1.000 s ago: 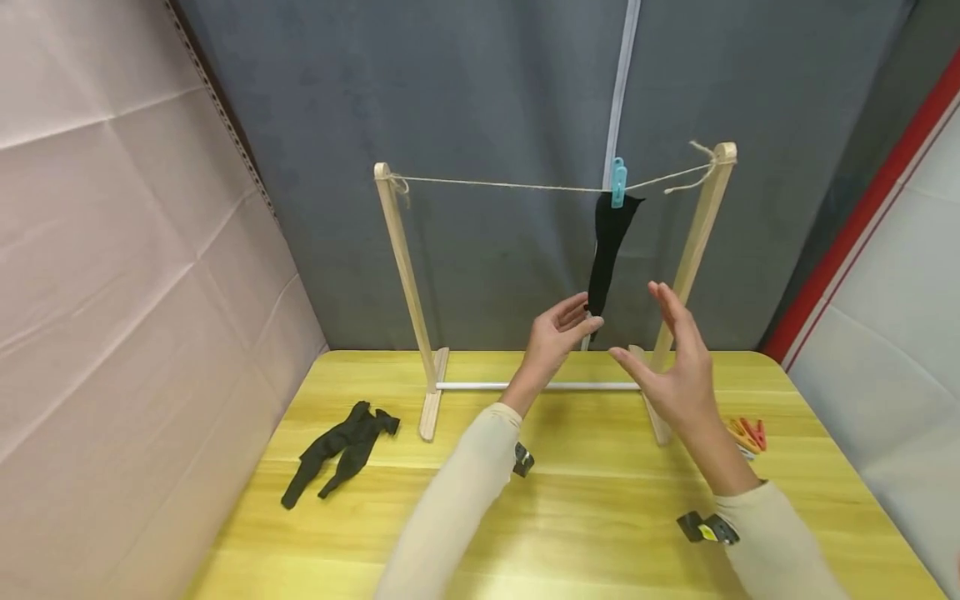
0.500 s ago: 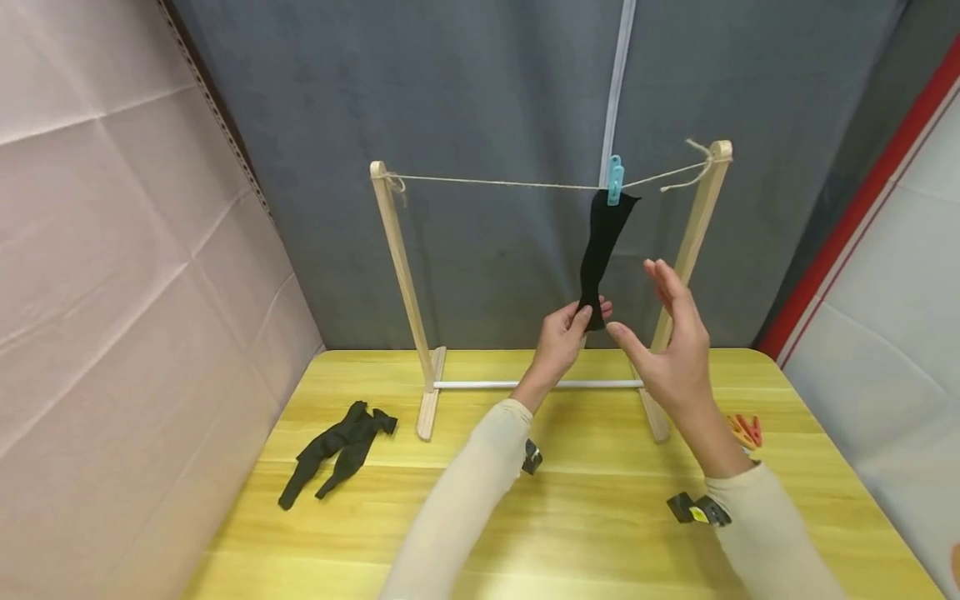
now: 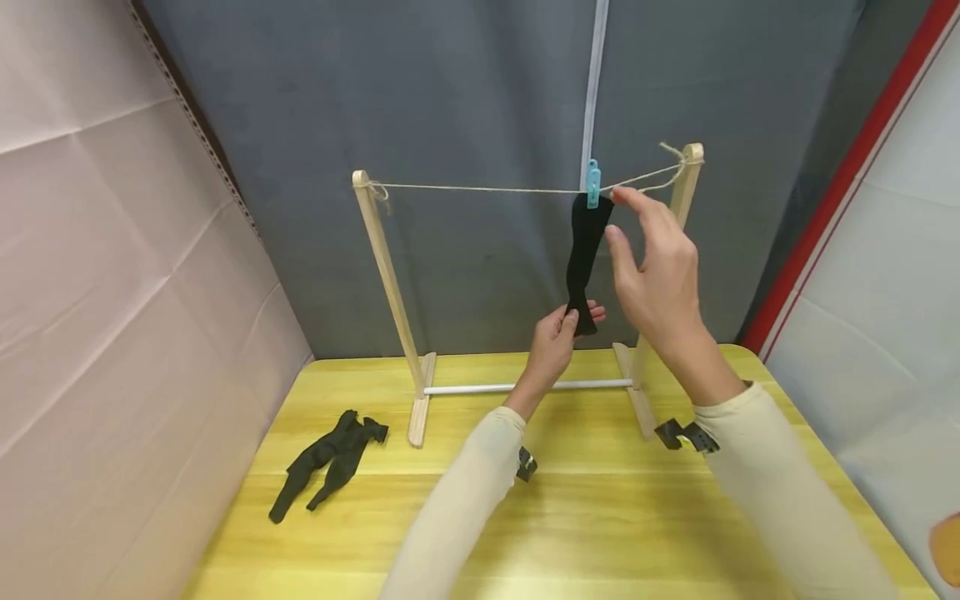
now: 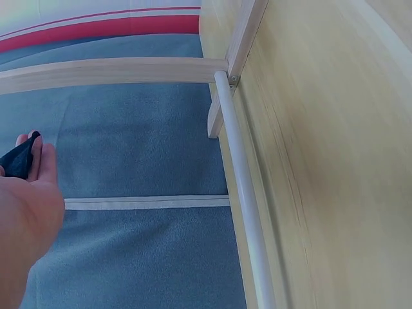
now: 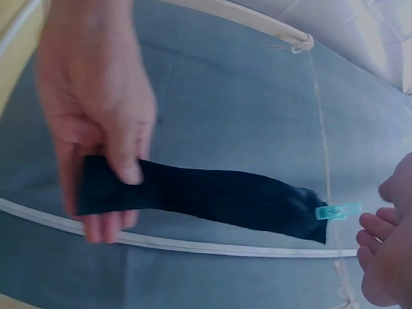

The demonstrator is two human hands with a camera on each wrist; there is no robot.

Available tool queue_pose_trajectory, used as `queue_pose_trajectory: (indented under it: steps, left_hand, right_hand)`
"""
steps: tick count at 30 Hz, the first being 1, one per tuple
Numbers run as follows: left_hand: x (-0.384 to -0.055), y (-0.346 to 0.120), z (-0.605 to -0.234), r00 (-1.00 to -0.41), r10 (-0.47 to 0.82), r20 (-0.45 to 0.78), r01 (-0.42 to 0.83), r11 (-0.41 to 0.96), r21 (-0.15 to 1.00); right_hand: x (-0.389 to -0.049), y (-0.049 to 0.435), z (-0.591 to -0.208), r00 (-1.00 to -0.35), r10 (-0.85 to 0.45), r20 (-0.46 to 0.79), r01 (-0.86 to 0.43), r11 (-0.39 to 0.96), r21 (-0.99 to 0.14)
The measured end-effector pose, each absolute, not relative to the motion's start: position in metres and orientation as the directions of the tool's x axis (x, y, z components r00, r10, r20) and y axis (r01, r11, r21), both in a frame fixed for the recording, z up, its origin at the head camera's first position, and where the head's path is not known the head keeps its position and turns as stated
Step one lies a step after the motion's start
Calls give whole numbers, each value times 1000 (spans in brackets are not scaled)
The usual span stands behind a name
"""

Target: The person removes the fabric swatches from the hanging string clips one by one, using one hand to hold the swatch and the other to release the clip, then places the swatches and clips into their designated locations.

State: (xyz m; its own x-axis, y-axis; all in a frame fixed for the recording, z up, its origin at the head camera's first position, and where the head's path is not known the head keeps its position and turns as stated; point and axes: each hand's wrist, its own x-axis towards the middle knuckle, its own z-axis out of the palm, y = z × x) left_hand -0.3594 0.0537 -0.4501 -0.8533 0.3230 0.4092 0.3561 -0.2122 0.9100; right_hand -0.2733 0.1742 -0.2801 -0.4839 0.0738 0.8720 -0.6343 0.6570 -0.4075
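Observation:
A narrow, sock-like black cloth (image 3: 585, 250) hangs from a string line (image 3: 480, 189) by a light blue clothespin (image 3: 593, 183). My left hand (image 3: 552, 346) pinches its lower end, thumb in front and fingers behind. Up beside the clothespin is my right hand (image 3: 660, 267), thumb and fingers apart, fingertips close to the cloth's upper right corner. In the right wrist view the cloth (image 5: 212, 196) stretches flat from the left hand (image 5: 96, 116) to the clothespin (image 5: 338, 211), and a gap shows between the clothespin and the right hand (image 5: 393, 251).
The line is tied between two wooden posts (image 3: 390, 283) joined low down by a white crossbar (image 3: 465, 389). Another black cloth piece or pieces (image 3: 330, 462) lie crumpled on the left of the wooden table (image 3: 585, 525). A grey curtain (image 3: 465, 100) hangs behind.
My left hand has taken hold of the black cloth's lower end. The right hand has risen from lower right up to the clothespin. The right arm now covers the clothespins on the table.

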Motion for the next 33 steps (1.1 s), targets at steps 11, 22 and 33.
queue_pose_trajectory:
  steps: [11, 22, 33]
  left_hand:
    - [-356, 51, -448, -868, 299, 397, 343, -215, 914]
    - [-351, 56, -447, -866, 310, 393, 349, -191, 918]
    - [-349, 64, -449, -865, 313, 392, 344, -197, 918]
  right_hand:
    - [-311, 171, -243, -551, 4, 834, -585, 711, -390]
    - [-325, 170, -234, -643, -55, 764, -495, 791, -359]
    - [-318, 175, -221, -696, -49, 717, -478, 776, -412]
